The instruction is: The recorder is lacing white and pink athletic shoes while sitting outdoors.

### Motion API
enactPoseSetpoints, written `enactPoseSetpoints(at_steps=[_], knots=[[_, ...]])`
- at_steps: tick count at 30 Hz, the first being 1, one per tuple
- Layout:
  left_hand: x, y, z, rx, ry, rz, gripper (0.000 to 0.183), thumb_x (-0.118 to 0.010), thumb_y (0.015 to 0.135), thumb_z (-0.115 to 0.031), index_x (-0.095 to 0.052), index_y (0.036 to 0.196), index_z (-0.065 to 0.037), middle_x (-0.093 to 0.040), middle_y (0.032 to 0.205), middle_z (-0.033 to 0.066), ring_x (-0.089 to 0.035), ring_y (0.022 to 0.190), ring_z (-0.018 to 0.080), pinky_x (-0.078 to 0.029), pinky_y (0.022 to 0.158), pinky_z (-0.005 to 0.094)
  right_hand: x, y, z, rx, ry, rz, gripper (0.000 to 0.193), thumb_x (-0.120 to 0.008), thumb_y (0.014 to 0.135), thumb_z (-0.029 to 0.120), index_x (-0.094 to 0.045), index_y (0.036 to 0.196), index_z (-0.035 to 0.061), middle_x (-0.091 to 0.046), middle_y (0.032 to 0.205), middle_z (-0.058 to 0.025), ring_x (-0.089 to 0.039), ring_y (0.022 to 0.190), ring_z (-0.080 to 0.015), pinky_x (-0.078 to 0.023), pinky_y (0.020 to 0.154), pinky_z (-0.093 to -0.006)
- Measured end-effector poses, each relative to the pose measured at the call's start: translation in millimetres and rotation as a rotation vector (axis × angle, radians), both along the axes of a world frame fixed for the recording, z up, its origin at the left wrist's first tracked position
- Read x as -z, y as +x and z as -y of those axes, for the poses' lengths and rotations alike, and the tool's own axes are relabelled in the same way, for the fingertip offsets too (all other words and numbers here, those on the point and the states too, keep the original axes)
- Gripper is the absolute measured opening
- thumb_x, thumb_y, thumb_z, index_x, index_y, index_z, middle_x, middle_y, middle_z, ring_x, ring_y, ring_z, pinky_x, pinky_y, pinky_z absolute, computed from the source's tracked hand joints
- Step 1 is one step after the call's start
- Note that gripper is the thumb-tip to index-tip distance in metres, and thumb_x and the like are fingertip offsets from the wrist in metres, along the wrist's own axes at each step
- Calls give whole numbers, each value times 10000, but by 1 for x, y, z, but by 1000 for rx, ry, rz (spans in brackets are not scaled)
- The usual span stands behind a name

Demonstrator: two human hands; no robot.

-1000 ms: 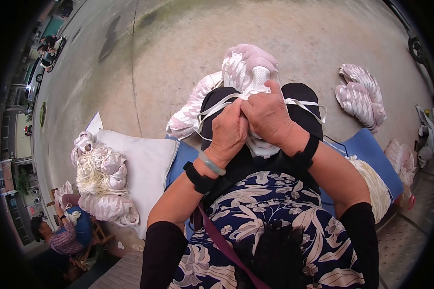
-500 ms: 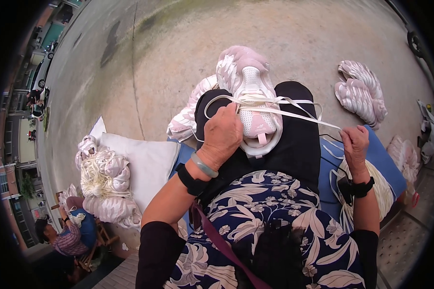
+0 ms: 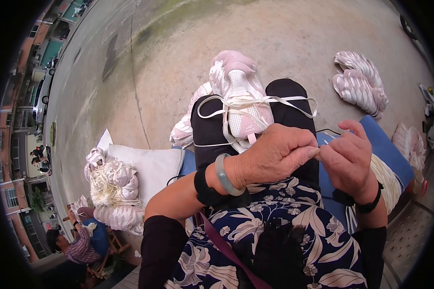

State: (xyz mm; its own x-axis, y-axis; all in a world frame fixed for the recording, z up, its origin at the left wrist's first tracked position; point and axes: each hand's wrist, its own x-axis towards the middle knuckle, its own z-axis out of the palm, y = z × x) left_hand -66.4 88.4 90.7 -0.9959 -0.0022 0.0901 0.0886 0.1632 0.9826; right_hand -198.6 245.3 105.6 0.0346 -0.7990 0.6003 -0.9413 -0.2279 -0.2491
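Note:
A pink and white sneaker [image 3: 241,96] rests between my knees, toe pointing away, its tongue and pull tab toward me. A flat cream shoelace [image 3: 289,100] crosses the sneaker and loops out on both sides, over my dark trousers. Just right of the tongue, my left hand [image 3: 282,151] is closed in a pinch, fingertips meeting those of my right hand [image 3: 347,156]. My right hand's fingers are curled and pressed together too. Whatever sits between the fingertips is too small to make out. Another sneaker [image 3: 182,131] shows partly behind my left knee.
A pile of sneakers with cream laces [image 3: 113,180] lies left beside a white cloth [image 3: 152,161]. Two sneakers [image 3: 360,86] lie on the concrete at right. A cream lace bundle [image 3: 386,178] rests on blue material [image 3: 383,147]. A seated person [image 3: 82,243] is at lower left.
My left hand has left the laces by the tongue and moved right. My right hand no longer pulls a lace taut; it has come in to meet the left. The laces now hang slack.

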Motion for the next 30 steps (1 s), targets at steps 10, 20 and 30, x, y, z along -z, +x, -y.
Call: enactPoseSetpoints(at_steps=[10,20,30], knots=[[10,34,12,-96,47,150,147,-578,917,-141,-618,877,-5,-507,631,-22,-438,592,45,-373,529,217,22,11,24,-102,28,124,125,-661,620,55,-604,731,68,-454,612,-8,-469,546,-181,-448,684,-359],[28,113,125,-882,-30,164,106,-635,877,-86,-660,886,17,-586,739,-45,-489,661,28,-406,584,177,59,12,55,-59,117,242,282,-718,657,59,-603,913,42,-574,754,-70,-568,686,-254,-424,642,-353],[67,66,71,-752,-906,-174,118,-674,718,-25,-646,832,-40,-608,912,98,-571,901,277,-419,809,373,85,23,84,83,140,379,348,-731,658,133,-593,960,28,-535,1039,-140,-526,980,-314,-434,823,-393]])
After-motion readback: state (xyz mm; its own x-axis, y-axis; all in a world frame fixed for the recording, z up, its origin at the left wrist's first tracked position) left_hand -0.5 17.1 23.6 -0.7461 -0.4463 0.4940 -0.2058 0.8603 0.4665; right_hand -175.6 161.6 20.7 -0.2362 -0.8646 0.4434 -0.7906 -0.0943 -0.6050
